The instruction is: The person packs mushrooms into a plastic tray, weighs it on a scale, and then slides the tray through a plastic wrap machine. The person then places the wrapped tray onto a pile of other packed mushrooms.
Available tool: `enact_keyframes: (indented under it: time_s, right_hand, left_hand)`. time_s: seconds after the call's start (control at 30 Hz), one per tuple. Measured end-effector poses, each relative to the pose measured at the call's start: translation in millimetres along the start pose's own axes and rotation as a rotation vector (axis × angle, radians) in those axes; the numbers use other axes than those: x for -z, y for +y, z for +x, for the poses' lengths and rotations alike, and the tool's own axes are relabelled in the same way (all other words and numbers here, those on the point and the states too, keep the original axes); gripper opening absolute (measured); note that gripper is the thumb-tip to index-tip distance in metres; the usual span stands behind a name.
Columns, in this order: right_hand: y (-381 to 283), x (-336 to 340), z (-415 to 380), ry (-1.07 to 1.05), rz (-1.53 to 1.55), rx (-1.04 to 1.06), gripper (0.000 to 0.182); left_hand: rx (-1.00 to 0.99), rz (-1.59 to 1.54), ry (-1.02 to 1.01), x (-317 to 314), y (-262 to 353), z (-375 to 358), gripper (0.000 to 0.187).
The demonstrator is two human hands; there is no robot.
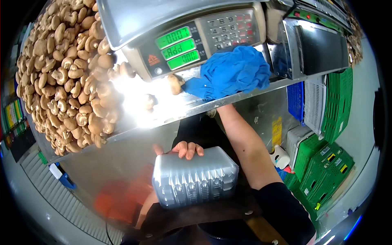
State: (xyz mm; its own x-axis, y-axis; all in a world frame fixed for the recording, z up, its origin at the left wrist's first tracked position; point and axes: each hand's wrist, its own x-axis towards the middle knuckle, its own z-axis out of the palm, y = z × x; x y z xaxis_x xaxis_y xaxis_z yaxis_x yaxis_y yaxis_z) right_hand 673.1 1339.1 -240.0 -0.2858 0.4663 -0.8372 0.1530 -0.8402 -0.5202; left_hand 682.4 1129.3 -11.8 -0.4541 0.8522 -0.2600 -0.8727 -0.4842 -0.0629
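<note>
My left hand point(188, 150) is wrapped round a nested stack of clear plastic trays point(196, 179), held against my front below the table edge. Its fingers curl over the far side of the stack, and the trays hide the palm. My right forearm point(247, 149) reaches forward under the metal table edge, so the right hand is hidden beneath the table. Above that arm, a crumpled blue cloth point(234, 71) lies on the table against the scale point(169, 49), whose green displays are lit. A single mushroom point(174, 84) sits beside the cloth.
A large heap of brown mushrooms point(67, 77) covers the table's left side. Right of the scale stands a metal machine point(320, 45). Green crates point(326, 171) are stacked at the right, near a white-and-grey crate point(314, 102). A blurred orange-red object point(122, 198) is low on the left.
</note>
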Motion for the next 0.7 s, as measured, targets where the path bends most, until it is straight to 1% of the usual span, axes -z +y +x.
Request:
enact_keyframes:
  time_s: [0.2, 0.33, 0.4, 0.47, 0.53, 0.57, 0.6, 0.63, 0.67, 0.7]
  right_hand:
    - [3, -28, -1, -0.023, 0.053, 0.025, 0.061]
    - [-4, -41, 6, -0.065, 0.094, 0.034, 0.065]
    - [-6, -36, 5, -0.093, 0.092, 0.027, 0.066]
    - [-4, -17, -9, -0.143, 0.05, 0.0, 0.068]
    - [7, 26, -41, -0.272, -0.042, -0.091, 0.069]
    - [14, 61, -69, -0.386, -0.084, -0.173, 0.07]
    - [13, 94, -105, -0.587, -0.108, -0.262, 0.078]
    - [23, 121, -132, -0.752, -0.019, -0.287, 0.078]
    - [-4, 127, -190, -0.791, -0.045, -0.342, 0.08]
    - [-26, 130, -235, -0.951, 0.035, -0.281, 0.08]
  left_hand:
    - [0.071, 0.059, 0.027, 14, -11, -8, 0.077]
    - [0.032, 0.087, 0.074, 30, -16, -25, 0.076]
    - [0.023, 0.108, 0.051, 32, -17, -28, 0.076]
    - [0.038, 0.107, 0.036, 24, -21, -29, 0.076]
    - [0.073, 0.089, 0.037, 9, -27, -27, 0.077]
    - [0.075, 0.087, 0.019, 5, -31, -27, 0.077]
    - [0.075, 0.085, 0.0, 2, -33, -27, 0.078]
    - [0.072, 0.084, -0.021, -1, -35, -26, 0.078]
    - [0.074, 0.084, -0.028, -6, -34, -25, 0.08]
    - [0.062, 0.086, -0.04, -7, -33, -25, 0.08]
